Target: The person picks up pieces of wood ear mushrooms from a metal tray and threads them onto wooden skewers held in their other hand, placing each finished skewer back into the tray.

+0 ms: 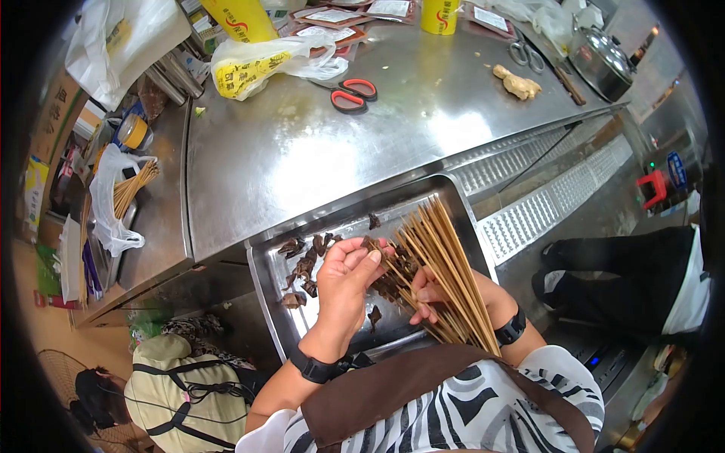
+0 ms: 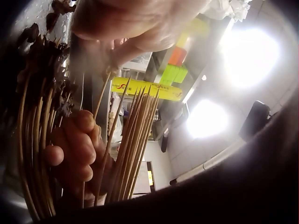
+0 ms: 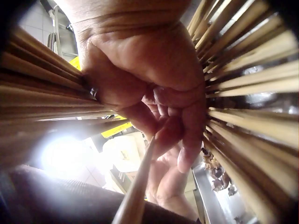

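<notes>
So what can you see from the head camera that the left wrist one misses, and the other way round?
Only the head view: the red-handled scissors, the knobbly root and the lidded pot.

Only the left wrist view: two glaring lights and a bright green box.

Both: the left hand, the right hand, thin wooden sticks and dark, crinkled pieces.
</notes>
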### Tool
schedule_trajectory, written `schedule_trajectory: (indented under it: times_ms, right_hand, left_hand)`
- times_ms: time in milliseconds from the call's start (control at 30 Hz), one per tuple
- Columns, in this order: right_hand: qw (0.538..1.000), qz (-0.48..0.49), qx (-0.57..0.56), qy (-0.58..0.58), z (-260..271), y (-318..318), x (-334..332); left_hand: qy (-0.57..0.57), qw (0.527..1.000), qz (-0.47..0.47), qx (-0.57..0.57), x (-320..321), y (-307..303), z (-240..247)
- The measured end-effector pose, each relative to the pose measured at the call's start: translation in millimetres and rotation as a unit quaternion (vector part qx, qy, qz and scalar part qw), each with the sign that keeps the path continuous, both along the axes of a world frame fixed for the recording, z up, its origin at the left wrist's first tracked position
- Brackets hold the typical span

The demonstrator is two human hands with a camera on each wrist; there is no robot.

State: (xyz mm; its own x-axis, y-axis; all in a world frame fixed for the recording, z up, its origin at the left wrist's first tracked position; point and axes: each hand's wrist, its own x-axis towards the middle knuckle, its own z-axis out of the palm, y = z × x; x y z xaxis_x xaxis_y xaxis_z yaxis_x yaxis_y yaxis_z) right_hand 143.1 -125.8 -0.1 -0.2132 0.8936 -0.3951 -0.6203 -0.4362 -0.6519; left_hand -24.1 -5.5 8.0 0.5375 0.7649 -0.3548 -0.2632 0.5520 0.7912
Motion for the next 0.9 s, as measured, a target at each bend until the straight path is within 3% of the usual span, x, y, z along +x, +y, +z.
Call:
schedule_trajectory:
  times_ms: [233,433,900]
  right_hand:
    - [1.000,0.003,0.003,-0.005,4.2,0.6,0.6]
    - [1.000,-0.006,0.000,-0.010,6.6,0.0,-0.5]
    - [1.000,-0.011,-0.007,-0.016,7.6,1.2,-0.8]
  left_hand:
    - [-0.030,0.999,0.011,-0.011,5.5,14.0,-5.7]
    - [0.008,0.990,0.016,0.137,5.5,6.4,-8.9]
    - [0.005,0.990,0.003,0.141,7.5,-10.6,-9.9]
